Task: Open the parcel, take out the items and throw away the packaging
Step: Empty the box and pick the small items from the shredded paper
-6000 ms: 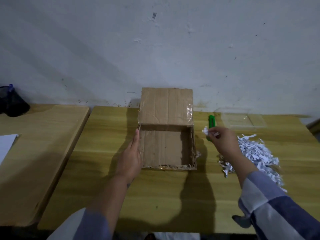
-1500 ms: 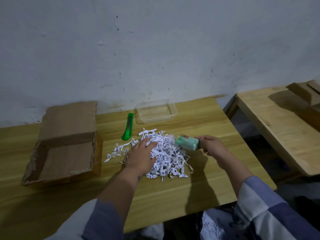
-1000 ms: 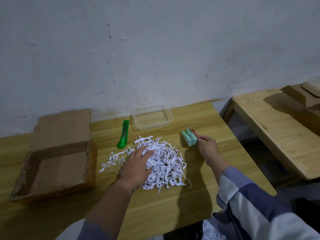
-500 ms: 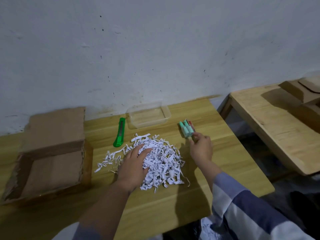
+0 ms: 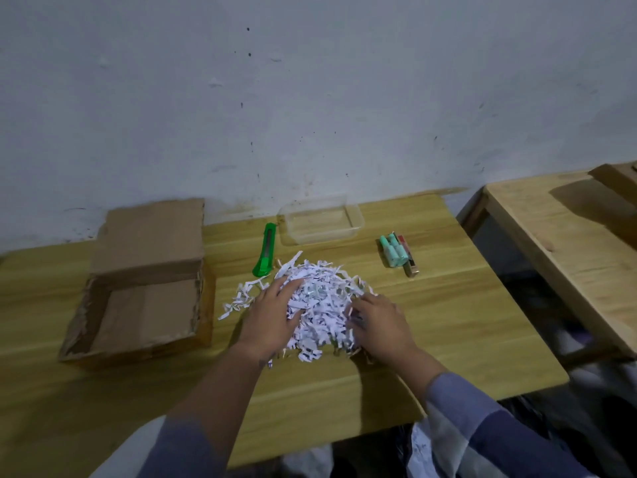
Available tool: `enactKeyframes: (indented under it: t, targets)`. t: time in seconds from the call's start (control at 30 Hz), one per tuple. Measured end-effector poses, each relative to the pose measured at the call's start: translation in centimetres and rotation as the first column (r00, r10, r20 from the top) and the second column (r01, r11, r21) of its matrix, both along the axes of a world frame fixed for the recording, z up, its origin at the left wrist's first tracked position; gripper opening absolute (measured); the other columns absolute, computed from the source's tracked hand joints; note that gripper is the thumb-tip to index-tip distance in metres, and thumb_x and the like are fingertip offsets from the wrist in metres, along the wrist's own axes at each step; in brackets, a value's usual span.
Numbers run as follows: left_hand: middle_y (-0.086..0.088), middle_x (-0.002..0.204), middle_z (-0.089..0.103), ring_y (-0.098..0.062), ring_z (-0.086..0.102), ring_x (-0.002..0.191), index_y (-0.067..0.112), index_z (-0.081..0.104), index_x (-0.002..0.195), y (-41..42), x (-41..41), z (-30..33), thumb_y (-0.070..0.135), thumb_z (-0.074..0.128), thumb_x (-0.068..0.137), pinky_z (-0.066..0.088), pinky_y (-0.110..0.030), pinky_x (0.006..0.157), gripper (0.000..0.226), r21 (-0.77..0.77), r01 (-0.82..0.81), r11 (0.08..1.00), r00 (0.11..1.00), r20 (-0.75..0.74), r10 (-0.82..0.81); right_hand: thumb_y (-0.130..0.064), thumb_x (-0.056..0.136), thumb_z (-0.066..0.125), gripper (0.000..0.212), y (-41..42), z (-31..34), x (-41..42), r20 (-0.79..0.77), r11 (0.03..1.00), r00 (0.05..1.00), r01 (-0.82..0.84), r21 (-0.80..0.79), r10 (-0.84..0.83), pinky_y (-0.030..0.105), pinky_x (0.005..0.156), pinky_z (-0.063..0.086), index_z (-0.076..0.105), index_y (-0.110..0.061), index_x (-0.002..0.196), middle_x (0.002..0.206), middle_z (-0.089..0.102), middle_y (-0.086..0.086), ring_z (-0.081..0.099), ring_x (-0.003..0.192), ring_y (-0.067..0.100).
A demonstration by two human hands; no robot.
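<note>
Both my hands sit on the shredded paper pile (image 5: 320, 305), mid-surface. My left hand (image 5: 272, 320) lies on the pile's left side, fingers (image 5: 287, 288) fairly straight and spread over the shreds, not gripping. My right hand (image 5: 381, 324) presses in from the pile's right side; its fingers (image 5: 358, 310) dig into the paper, so I cannot tell how curled they are or whether they hold anything.

Room to move: bare wood in front of the pile up to the near edge of the surface (image 5: 448, 339), and a wide bare strip to the right up to its right edge. Past that edge is a gap, then a second wooden bench (image 5: 558, 236).

The parcel, an opened cardboard box (image 5: 144, 305), sits well to the left of the pile, flap (image 5: 151, 232) folded back toward the wall, inside bare cardboard, edges ragged. The items taken out lie behind and right of the pile, apart from it: a mint-green pack (image 5: 393, 251) with a small reddish-brown stick (image 5: 408, 257) touching its right side; details blurry, maybe tubes.

A green utility knife (image 5: 265, 250) lies just behind-left of the pile, nearly touching the stray shreds. A clear plastic tray (image 5: 320, 219) sits near the wall (image 5: 310, 98), which is whitish, scuffed and speckled.
</note>
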State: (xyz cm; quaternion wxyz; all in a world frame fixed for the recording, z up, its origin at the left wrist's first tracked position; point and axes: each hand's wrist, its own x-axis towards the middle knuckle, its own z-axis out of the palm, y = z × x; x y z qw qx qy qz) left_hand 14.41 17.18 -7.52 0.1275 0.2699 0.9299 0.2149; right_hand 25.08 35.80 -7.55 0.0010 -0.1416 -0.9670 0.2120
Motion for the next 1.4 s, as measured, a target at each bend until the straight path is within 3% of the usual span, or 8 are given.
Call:
enactKeyframes:
  t: [0.23, 0.37, 0.47, 0.57, 0.8, 0.93, 1.07, 1.4]
  targets:
    - [0.006, 0.151, 0.032, -0.016, 0.031, 0.139, 0.031, 0.029, 0.147, -1.8, 0.4, 0.5, 0.028, 0.052, 0.096, 0.033, -0.034, 0.11, 0.055, 0.122, -0.055, 0.991, 0.997, 0.058, 0.048, -0.011, 0.081, 0.055, 0.028, -1.2, 2.1, -1.6, -0.136, 0.997, 0.989, 0.059, -0.043, -0.064, 0.033, 0.088, 0.032, 0.061, -0.028, 0.101, 0.111, 0.056, -0.008, 0.047, 0.107, 0.016]
    - [0.006, 0.152, 0.034, -0.015, 0.034, 0.138, 0.033, 0.026, 0.148, -2.2, 0.6, 0.5, 0.029, 0.054, 0.095, 0.034, -0.035, 0.111, 0.06, 0.131, -0.047, 0.99, 0.996, 0.086, 0.036, -0.004, 0.082, 0.047, 0.031, -3.6, 2.8, -3.7, -0.268, 0.975, 0.952, -0.186, -0.124, 0.148, 0.037, 0.086, 0.041, 0.066, -0.02, 0.101, 0.105, 0.065, -0.001, 0.051, 0.102, 0.022]
    - [0.004, 0.156, 0.027, -0.015, 0.028, 0.142, 0.03, 0.02, 0.151, -2.5, 0.6, 0.6, 0.034, 0.052, 0.095, 0.03, -0.032, 0.113, 0.064, 0.088, -0.048, 0.995, 0.993, 0.112, 0.038, -0.016, 0.092, 0.045, 0.025, -4.3, 1.9, -4.8, -0.133, 0.963, 0.958, -0.263, -0.051, 0.255, 0.039, 0.091, 0.043, 0.067, -0.02, 0.104, 0.105, 0.069, 0.0, 0.057, 0.101, 0.023]
    - [0.005, 0.159, 0.019, -0.016, 0.025, 0.144, 0.032, 0.01, 0.152, -3.1, 0.5, 0.7, 0.044, 0.046, 0.097, 0.031, -0.036, 0.113, 0.067, -0.008, -0.077, 0.997, 0.989, 0.129, 0.077, -0.025, 0.095, 0.041, 0.027, -3.9, 1.5, -4.4, -0.01, 0.984, 0.987, -0.157, 0.084, 0.158, 0.038, 0.099, 0.034, 0.067, -0.025, 0.102, 0.105, 0.07, -0.004, 0.058, 0.103, 0.021]
    - [0.004, 0.16, 0.013, -0.02, 0.023, 0.145, 0.036, 0.002, 0.152, -3.2, 0.6, 0.5, 0.051, 0.039, 0.096, 0.025, -0.043, 0.116, 0.068, -0.064, -0.079, 0.995, 0.979, 0.183, 0.09, -0.023, 0.089, 0.058, 0.015, -3.8, 1.9, -5.5, -0.273, 0.979, 0.943, -0.166, 0.12, 0.193, 0.032, 0.074, 0.028, 0.071, -0.027, 0.092, 0.096, 0.069, -0.009, 0.053, 0.094, 0.023]
    - [0.004, 0.161, 0.012, -0.022, 0.023, 0.144, 0.034, 0.002, 0.152, -3.3, 0.6, 1.0, 0.049, 0.037, 0.098, 0.022, -0.043, 0.117, 0.066, -0.107, -0.05, 0.993, 0.979, 0.192, 0.07, -0.03, 0.094, 0.05, 0.022, -4.4, 2.4, -8.0, -0.065, 0.939, 0.939, -0.33, 0.099, 0.337, 0.036, 0.087, 0.033, 0.068, -0.026, 0.107, 0.115, 0.064, -0.006, 0.048, 0.11, 0.021]
    - [0.002, 0.161, 0.01, -0.022, 0.023, 0.144, 0.033, 0.0, 0.152, -3.3, 0.5, 1.0, 0.051, 0.035, 0.098, 0.014, -0.044, 0.119, 0.067, -0.143, -0.043, 0.989, 0.98, 0.188, 0.069, -0.043, 0.087, 0.058, 0.043, -3.7, 1.9, -8.8, 0.157, 0.967, 0.954, -0.249, -0.052, 0.254, 0.039, 0.095, 0.046, 0.057, -0.021, 0.125, 0.126, 0.057, 0.004, 0.053, 0.115, 0.025]
    - [0.001, 0.161, 0.007, -0.021, 0.046, 0.132, 0.037, -0.002, 0.151, -2.3, 0.1, 0.5, 0.05, 0.032, 0.099, 0.003, -0.047, 0.119, 0.064, -0.176, -0.005, 0.984, 0.973, 0.227, 0.046, -0.046, 0.078, 0.066, 0.048, -1.5, 1.4, -5.4, 0.15, 0.986, 0.976, -0.161, 0.031, 0.155, 0.038, 0.093, 0.035, 0.051, -0.037, 0.122, 0.118, 0.064, -0.003, 0.053, 0.112, 0.023]
